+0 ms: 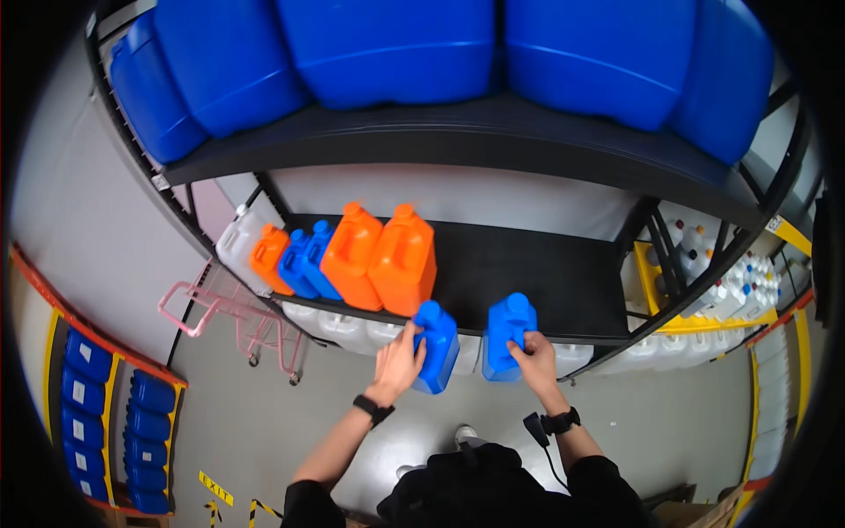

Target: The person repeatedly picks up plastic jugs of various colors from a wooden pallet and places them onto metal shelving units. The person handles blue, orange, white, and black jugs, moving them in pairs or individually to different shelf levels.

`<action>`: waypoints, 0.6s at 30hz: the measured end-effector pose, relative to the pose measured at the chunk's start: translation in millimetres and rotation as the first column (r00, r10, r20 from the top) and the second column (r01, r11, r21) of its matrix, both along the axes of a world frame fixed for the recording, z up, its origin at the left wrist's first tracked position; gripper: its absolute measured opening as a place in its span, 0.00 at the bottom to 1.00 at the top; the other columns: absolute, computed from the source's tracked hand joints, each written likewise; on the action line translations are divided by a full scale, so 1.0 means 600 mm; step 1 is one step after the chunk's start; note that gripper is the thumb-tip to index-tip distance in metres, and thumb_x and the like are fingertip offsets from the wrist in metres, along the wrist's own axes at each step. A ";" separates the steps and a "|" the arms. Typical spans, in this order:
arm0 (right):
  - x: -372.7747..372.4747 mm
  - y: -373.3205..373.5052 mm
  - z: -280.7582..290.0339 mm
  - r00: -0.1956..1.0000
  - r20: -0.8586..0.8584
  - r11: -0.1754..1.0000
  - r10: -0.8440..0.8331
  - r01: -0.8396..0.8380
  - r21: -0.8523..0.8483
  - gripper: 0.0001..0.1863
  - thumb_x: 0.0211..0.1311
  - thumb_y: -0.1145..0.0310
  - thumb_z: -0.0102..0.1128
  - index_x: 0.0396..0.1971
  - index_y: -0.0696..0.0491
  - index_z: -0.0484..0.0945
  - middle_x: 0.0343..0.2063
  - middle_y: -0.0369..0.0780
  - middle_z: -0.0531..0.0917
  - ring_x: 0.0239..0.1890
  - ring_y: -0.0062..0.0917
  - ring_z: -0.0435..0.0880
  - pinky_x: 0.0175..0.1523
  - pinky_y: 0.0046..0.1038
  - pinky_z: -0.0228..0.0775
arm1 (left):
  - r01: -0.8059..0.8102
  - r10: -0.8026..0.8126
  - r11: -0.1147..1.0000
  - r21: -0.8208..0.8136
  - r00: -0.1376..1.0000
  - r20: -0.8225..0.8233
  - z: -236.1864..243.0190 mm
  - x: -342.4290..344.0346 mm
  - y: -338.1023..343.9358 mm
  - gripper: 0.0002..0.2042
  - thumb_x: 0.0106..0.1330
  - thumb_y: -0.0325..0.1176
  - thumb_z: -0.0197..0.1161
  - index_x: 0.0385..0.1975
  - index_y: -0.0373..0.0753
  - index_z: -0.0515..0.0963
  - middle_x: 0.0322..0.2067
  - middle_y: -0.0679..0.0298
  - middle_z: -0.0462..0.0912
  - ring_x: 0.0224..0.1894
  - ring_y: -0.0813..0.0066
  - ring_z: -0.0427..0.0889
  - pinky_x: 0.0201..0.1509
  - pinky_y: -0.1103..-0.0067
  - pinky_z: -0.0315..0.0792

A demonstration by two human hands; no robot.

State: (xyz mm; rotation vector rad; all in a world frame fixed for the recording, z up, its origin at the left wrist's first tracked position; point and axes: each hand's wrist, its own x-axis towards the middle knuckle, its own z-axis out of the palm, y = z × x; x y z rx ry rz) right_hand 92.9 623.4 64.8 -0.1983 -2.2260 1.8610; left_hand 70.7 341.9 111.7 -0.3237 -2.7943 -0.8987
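Each hand gripped a blue jug: left fingers wrapped its side, right fingers clasped the other's body; stiff, probably light plastic, best held mid-body.

The scene is evenly and fairly brightly lit from overhead, with no harsh highlights. The large blue drums on the top shelf carry soft, pale sheen lines along their curved edges. The black middle shelf lies in the shade of the tier above and reads as a dark band, while the pale wall behind it stays bright. The grey floor shows only faint, diffuse shadows. Fisheye distortion bends the shelf uprights and floor markings strongly toward the rim, and a black vignette fills the corners. The centre is sharp; detail softens toward the edges.
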 end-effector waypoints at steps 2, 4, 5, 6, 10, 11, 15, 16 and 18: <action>-0.043 0.019 0.004 0.998 -0.033 0.999 -0.045 0.044 -0.027 0.12 0.57 0.69 0.71 0.31 0.59 0.77 0.20 0.32 0.77 0.23 0.12 0.71 0.28 0.20 0.63 | 0.004 -0.006 0.999 -0.049 1.000 -0.028 0.009 -0.077 0.054 0.10 0.69 0.34 0.55 0.46 0.41 0.68 0.38 0.48 0.83 0.35 0.40 0.81 0.36 0.51 0.72; -0.083 0.040 -0.009 0.992 -0.090 0.995 -0.089 0.084 -0.062 0.12 0.58 0.68 0.71 0.32 0.60 0.78 0.20 0.33 0.79 0.23 0.13 0.74 0.29 0.20 0.66 | 0.006 -0.012 0.997 -0.078 0.997 -0.075 0.012 -0.145 0.099 0.10 0.69 0.34 0.55 0.46 0.40 0.68 0.37 0.48 0.82 0.34 0.41 0.82 0.36 0.52 0.73; -0.100 0.043 -0.005 0.990 -0.090 0.993 -0.105 0.099 -0.069 0.12 0.58 0.68 0.71 0.32 0.60 0.78 0.21 0.34 0.80 0.24 0.13 0.75 0.30 0.20 0.67 | -0.003 -0.007 0.996 -0.093 0.994 -0.106 0.009 -0.178 0.114 0.10 0.68 0.33 0.56 0.45 0.40 0.68 0.36 0.48 0.82 0.34 0.42 0.82 0.36 0.53 0.74; -0.116 0.044 -0.001 0.989 -0.089 0.991 -0.119 0.113 -0.076 0.12 0.58 0.68 0.71 0.32 0.60 0.78 0.21 0.35 0.81 0.24 0.14 0.76 0.30 0.21 0.68 | -0.020 0.007 0.991 -0.130 0.995 -0.101 0.004 -0.207 0.127 0.11 0.68 0.33 0.56 0.46 0.39 0.68 0.36 0.48 0.82 0.35 0.43 0.82 0.36 0.54 0.75; -0.183 0.030 0.003 0.991 -0.080 0.994 -0.110 0.111 0.007 0.12 0.60 0.69 0.70 0.32 0.60 0.76 0.21 0.34 0.80 0.24 0.12 0.74 0.29 0.19 0.66 | -0.116 0.095 0.960 -0.256 0.991 -0.092 -0.080 -0.297 0.132 0.14 0.67 0.33 0.58 0.49 0.39 0.67 0.38 0.48 0.80 0.38 0.49 0.84 0.37 0.58 0.78; -0.198 0.027 0.001 0.991 -0.070 0.993 -0.113 0.116 0.039 0.12 0.60 0.68 0.70 0.31 0.61 0.77 0.21 0.34 0.79 0.24 0.11 0.74 0.29 0.19 0.66 | -0.135 0.114 0.949 -0.284 0.989 -0.091 -0.090 -0.303 0.134 0.15 0.67 0.34 0.58 0.50 0.39 0.67 0.39 0.48 0.80 0.39 0.50 0.84 0.37 0.59 0.79; -0.255 0.004 -0.022 0.990 -0.082 0.993 -0.115 0.118 0.029 0.14 0.60 0.66 0.70 0.32 0.62 0.77 0.20 0.32 0.77 0.22 0.12 0.70 0.27 0.21 0.64 | -0.143 0.135 0.962 -0.233 0.990 -0.048 -0.109 -0.302 0.146 0.20 0.66 0.37 0.62 0.55 0.42 0.67 0.47 0.51 0.75 0.45 0.49 0.82 0.43 0.59 0.78; -0.264 -0.003 -0.032 0.992 -0.081 0.995 -0.097 0.099 0.016 0.14 0.60 0.65 0.70 0.32 0.61 0.78 0.20 0.32 0.77 0.22 0.12 0.70 0.27 0.21 0.64 | -0.138 0.133 0.963 -0.230 0.990 -0.038 -0.103 -0.296 0.145 0.22 0.65 0.37 0.63 0.58 0.43 0.67 0.47 0.51 0.75 0.45 0.49 0.81 0.44 0.59 0.78; -0.268 -0.025 -0.044 0.995 -0.091 0.997 -0.036 0.042 0.071 0.16 0.59 0.63 0.72 0.31 0.60 0.78 0.20 0.31 0.76 0.23 0.11 0.69 0.28 0.20 0.64 | -0.159 0.142 0.966 -0.204 0.985 -0.097 -0.092 -0.261 0.132 0.22 0.66 0.38 0.62 0.58 0.42 0.67 0.48 0.52 0.74 0.45 0.49 0.81 0.43 0.59 0.77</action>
